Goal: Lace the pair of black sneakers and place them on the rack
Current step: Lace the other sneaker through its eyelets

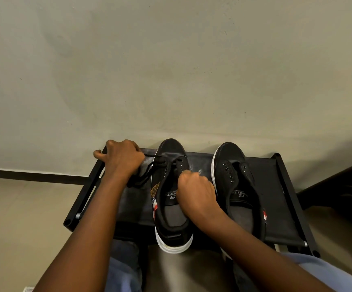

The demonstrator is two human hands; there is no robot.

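Note:
Two black sneakers with white soles stand side by side on a black rack [276, 199], toes toward the wall. The left sneaker [171, 226] carries a black lace [144, 175] through its front eyelets; the lace trails off to the left. My left hand [120, 161] grips that lace beside the shoe's toe. My right hand [196, 194] is curled over the left sneaker's right eyelet edge; what it pinches is hidden under the fingers. The right sneaker [242, 186] shows bare eyelets with no lace.
The rack stands against a pale wall [171, 70] with a dark skirting strip [34, 174] at the left. Beige floor lies on both sides. My knees in blue trousers [124, 268] are below the rack's near edge. A dark object [343, 186] sits at the right.

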